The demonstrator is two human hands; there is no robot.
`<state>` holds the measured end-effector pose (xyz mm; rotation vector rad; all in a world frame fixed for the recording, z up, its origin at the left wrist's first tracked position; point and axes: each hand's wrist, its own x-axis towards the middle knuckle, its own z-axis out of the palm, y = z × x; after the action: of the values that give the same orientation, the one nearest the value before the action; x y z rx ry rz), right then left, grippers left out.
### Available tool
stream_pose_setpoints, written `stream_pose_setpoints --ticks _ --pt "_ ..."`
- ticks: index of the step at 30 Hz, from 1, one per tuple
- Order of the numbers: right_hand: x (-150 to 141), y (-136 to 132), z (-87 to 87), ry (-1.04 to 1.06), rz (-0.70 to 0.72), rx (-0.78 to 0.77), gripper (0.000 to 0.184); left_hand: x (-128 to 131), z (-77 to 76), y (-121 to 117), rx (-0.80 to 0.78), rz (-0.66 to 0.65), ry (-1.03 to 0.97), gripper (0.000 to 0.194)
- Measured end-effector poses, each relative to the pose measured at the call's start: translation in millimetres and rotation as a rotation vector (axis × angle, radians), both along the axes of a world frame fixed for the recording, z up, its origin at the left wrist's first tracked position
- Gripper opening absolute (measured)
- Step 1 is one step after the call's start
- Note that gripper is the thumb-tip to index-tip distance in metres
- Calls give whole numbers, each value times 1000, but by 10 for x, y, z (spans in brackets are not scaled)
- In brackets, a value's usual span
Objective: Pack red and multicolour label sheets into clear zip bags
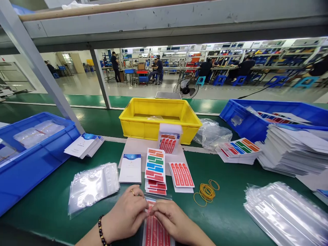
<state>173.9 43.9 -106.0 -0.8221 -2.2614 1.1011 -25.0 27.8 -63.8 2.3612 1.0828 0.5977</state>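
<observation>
The clear bag (158, 228) of red stickers (154, 237) lies on the bench's (217, 222) near side; left hand (129, 212) and right hand (171, 218) pinch its upper part. Probably light, slick and bendy, best held by its top edge.

A green bench (217, 225) carries a yellow tub (159, 128), a blue tub (38, 167) at either side, a pale sheet (135, 145), clear bags (93, 188), booklets (80, 146), sticker sheets (238, 149), a paper stack (289, 150) and rubber bands (207, 192).

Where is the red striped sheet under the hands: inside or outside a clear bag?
Inside: the clear bag shows past the right edge of the red striped sheet.
</observation>
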Motion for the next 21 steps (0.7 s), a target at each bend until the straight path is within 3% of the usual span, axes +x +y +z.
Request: stream_pose_setpoints --ticks 4,7,13,17,19,21 --pt "70 24 93 -117 17 -46 20 -152 12 -15 -77 112 99 13" --pt "10 72 143 -76 22 93 20 -214 -80 -68 -188 137 66 13" --pt "-571 389 112 -228 -76 611 18 -50 -380 -115 -394 182 -86 17" --pt "-954 600 19 -490 -86 650 48 38 -495 -85 -506 247 -210 19" --pt "-1025 641 -21 -545 -85 624 39 14 -539 -72 -561 288 -300 25" --pt "-1008 632 -26 -492 -86 604 13 -38 -586 -62 -615 337 -461 45"
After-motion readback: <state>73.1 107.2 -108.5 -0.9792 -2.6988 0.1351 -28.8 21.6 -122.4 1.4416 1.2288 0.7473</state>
